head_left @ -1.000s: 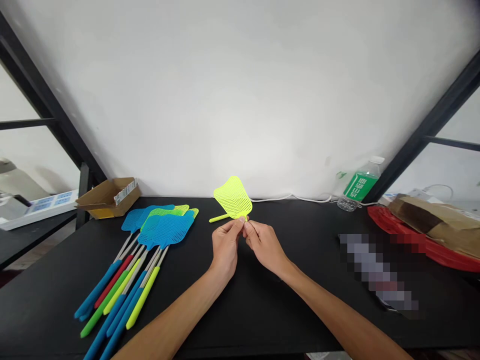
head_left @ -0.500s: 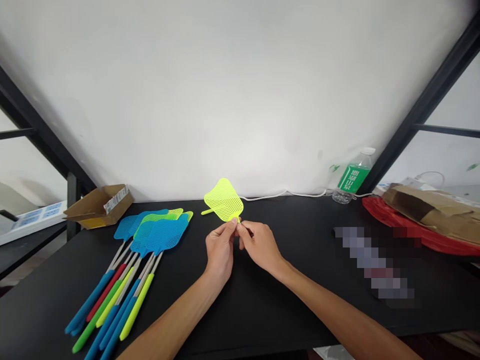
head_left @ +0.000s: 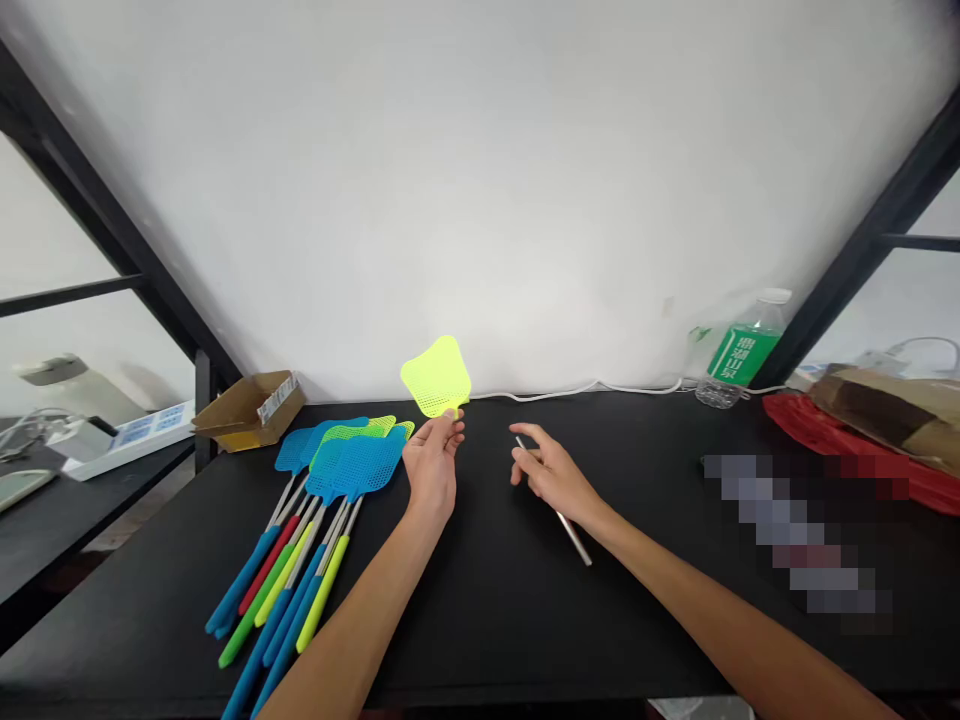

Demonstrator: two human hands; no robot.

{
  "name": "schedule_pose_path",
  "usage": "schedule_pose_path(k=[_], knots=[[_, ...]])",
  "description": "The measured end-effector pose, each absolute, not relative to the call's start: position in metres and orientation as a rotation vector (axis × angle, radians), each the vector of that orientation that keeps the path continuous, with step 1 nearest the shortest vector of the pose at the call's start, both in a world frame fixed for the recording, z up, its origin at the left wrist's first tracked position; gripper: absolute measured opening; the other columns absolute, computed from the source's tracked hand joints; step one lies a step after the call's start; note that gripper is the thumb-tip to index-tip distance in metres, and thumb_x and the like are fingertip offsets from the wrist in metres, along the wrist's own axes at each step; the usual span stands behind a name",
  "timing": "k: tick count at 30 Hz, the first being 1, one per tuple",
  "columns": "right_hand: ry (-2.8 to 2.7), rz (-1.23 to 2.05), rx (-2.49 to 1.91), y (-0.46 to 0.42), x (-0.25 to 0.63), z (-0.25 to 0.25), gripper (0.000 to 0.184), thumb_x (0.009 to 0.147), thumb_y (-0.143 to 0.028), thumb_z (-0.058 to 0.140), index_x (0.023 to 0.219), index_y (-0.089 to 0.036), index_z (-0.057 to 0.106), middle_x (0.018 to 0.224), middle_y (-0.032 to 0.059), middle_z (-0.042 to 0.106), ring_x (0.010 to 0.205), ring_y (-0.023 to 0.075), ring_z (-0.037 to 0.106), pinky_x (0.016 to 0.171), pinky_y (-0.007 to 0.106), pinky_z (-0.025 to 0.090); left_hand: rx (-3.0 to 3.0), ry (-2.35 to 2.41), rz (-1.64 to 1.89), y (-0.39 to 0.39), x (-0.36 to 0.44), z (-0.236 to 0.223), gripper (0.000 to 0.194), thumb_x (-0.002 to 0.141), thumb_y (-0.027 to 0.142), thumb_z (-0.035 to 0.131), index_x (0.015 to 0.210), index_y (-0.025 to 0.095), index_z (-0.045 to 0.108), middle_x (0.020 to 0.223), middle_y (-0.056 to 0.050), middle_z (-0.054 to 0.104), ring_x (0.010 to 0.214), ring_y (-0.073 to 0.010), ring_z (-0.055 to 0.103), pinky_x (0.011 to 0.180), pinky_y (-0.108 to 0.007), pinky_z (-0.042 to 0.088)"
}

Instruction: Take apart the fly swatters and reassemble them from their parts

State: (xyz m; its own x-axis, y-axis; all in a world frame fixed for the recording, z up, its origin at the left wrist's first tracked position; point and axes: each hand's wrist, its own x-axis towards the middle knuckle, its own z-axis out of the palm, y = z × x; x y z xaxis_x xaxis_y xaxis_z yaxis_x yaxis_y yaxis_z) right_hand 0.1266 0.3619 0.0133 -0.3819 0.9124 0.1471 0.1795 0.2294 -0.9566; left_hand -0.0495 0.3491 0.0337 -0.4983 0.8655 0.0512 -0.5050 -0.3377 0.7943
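Note:
My left hand [head_left: 433, 460] pinches the neck of a bright yellow fly swatter head [head_left: 436, 378], holding it upright above the table. Between the thumb and fingers of my right hand [head_left: 553, 472] runs a thin silver metal rod [head_left: 576, 541], slanting down toward me, with my index finger stretched out along its upper end. The two hands are apart. To the left of them lies a pile of fly swatters [head_left: 352, 465] with blue and yellow-green heads, metal shafts and coloured grips.
A cardboard box [head_left: 247, 418] stands behind the pile. At the back right a water bottle [head_left: 739, 350] leans near the frame post. A white cable [head_left: 570, 391] runs along the wall. Brown packaging on red plastic [head_left: 802, 425] lies right, beside a pixelated object [head_left: 780, 530].
My hands have separated. The right has moved right, now showing the metal rod, while the left has shifted slightly left with the swatter head. The view has turned a little left.

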Motion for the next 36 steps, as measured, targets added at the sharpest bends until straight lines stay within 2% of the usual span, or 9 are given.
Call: schedule_pose_path(k=[5, 11, 16, 21, 24, 27, 31, 34, 36], knots=[[-1.955, 0.59, -1.261, 0.381, 0.143, 0.007, 0.03, 0.096, -0.032, 0.041, 0.111, -0.023, 0.065, 0.066, -0.0019, 0.066, 0.065, 0.0172, 0.061, 0.072, 0.03, 0.042, 0.762, 1.025, 1.841, 0.344, -0.036, 0.025, 0.028, 0.067, 0.035, 0.084, 0.08, 0.011, 0.076, 0.09, -0.009, 0.072, 0.075, -0.0122, 0.061, 0.069, -0.024, 0.048], [-1.915, 0.5, -1.472, 0.388, 0.14, -0.001, 0.029, 0.097, -0.029, 0.039, 0.109, -0.021, 0.063, 0.076, 0.0018, 0.07, 0.076, 0.0205, 0.066, 0.077, 0.031, 0.043, 0.924, 1.103, 1.76, 0.344, -0.034, 0.017, 0.028, 0.072, 0.039, 0.08, 0.08, 0.012, 0.077, 0.09, -0.01, 0.072, 0.077, -0.0149, 0.061, 0.07, -0.026, 0.048], [-1.925, 0.442, -1.536, 0.384, 0.135, 0.0, 0.037, 0.094, -0.026, 0.045, 0.129, -0.017, 0.055, 0.1, 0.0077, 0.069, 0.098, 0.0246, 0.066, 0.083, 0.034, 0.043, 0.985, 1.159, 1.719, 0.344, -0.034, 0.014, 0.029, 0.073, 0.041, 0.078, 0.082, 0.013, 0.078, 0.083, -0.008, 0.07, 0.077, -0.015, 0.06, 0.068, -0.025, 0.048], [-2.008, 0.419, -1.46, 0.379, 0.137, 0.002, 0.037, 0.088, -0.023, 0.053, 0.123, -0.021, 0.061, 0.111, 0.0092, 0.064, 0.104, 0.0236, 0.063, 0.088, 0.035, 0.045, 1.083, 1.247, 1.671, 0.343, -0.034, 0.014, 0.029, 0.073, 0.042, 0.078, 0.077, 0.014, 0.076, 0.072, -0.004, 0.066, 0.071, -0.0146, 0.059, 0.065, -0.024, 0.047], [-1.966, 0.482, -1.386, 0.379, 0.139, 0.003, 0.034, 0.086, -0.026, 0.055, 0.118, -0.021, 0.064, 0.111, 0.0086, 0.064, 0.099, 0.0222, 0.064, 0.086, 0.035, 0.047, 1.177, 1.306, 1.617, 0.344, -0.035, 0.013, 0.029, 0.074, 0.043, 0.076, 0.077, 0.014, 0.076, 0.072, -0.004, 0.068, 0.069, -0.0148, 0.06, 0.064, -0.024, 0.047], [-1.763, 0.824, -1.236, 0.38, 0.138, 0.005, 0.034, 0.092, -0.039, 0.047, 0.116, -0.021, 0.063, 0.106, 0.0074, 0.066, 0.075, 0.0167, 0.063, 0.064, 0.03, 0.049, 1.293, 1.377, 1.528, 0.344, -0.034, 0.01, 0.029, 0.077, 0.043, 0.073, 0.078, 0.014, 0.076, 0.073, -0.005, 0.07, 0.068, -0.0158, 0.061, 0.062, -0.025, 0.046], [-1.431, 1.228, -0.993, 0.385, 0.135, 0.007, 0.047, 0.089, -0.053, 0.048, 0.119, -0.019, 0.058, 0.098, 0.0076, 0.067, 0.057, 0.013, 0.056, 0.041, 0.023, 0.036, 1.54, 1.428, 1.34, 0.343, -0.031, 0.007, 0.029, 0.081, 0.044, 0.068, 0.078, 0.016, 0.077, 0.075, -0.006, 0.073, 0.07, -0.0188, 0.066, 0.063, -0.026, 0.048], [-1.365, 1.126, -1.074, 0.397, 0.147, 0.011, 0.057, 0.081, -0.048, 0.058, 0.129, -0.019, 0.051, 0.089, 0.006, 0.069, 0.052, 0.0138, 0.054, 0.042, 0.024, 0.038, 1.74, 1.402, 1.214, 0.34, -0.029, 0.006, 0.027, 0.084, 0.043, 0.065, 0.083, 0.018, 0.077, 0.079, -0.004, 0.074, 0.072, -0.0188, 0.067, 0.067, -0.027, 0.05], [-1.394, 0.878, -1.292, 0.408, 0.166, 0.016, 0.057, 0.082, -0.043, 0.053, 0.134, -0.02, 0.048, 0.092, 0.0078, 0.07, 0.06, 0.0183, 0.059, 0.05, 0.028, 0.045, 1.866, 1.402, 1.136, 0.338, -0.029, 0.007, 0.024, 0.084, 0.04, 0.064, 0.086, 0.02, 0.077, 0.081, -0.003, 0.074, 0.072, -0.0177, 0.066, 0.068, -0.027, 0.05]])
